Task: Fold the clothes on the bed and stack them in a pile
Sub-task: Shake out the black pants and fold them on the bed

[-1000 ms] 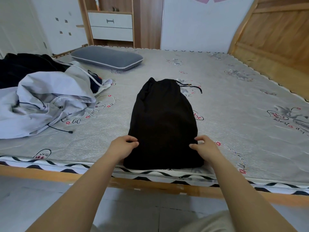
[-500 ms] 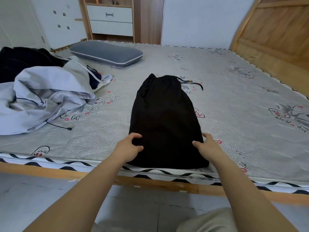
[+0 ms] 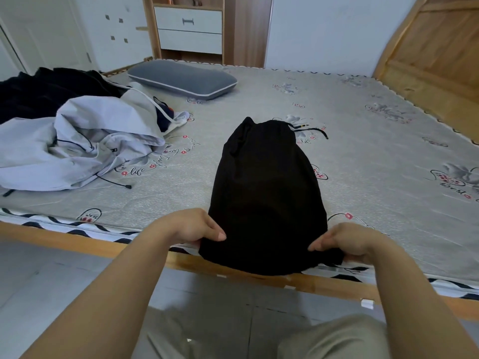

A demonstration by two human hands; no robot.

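A black garment [image 3: 267,187] with a drawstring lies folded lengthwise on the bed [image 3: 363,156], its near end hanging over the bed's front edge. My left hand [image 3: 191,225] pinches its near left corner and my right hand [image 3: 347,242] grips its near right corner. At the left lies an unfolded pale grey hooded jacket [image 3: 77,141], with dark clothes [image 3: 44,94] heaped behind it.
A grey pillow [image 3: 181,81] lies at the bed's far side. A wooden headboard [image 3: 435,55] rises at the right, and a white drawer unit [image 3: 190,28] stands behind the bed. The wooden bed rail [image 3: 77,242] runs along the front, above the tiled floor.
Both hands slid back to the garment's near corners and took hold of them. The near end now hangs past the bed's front edge.
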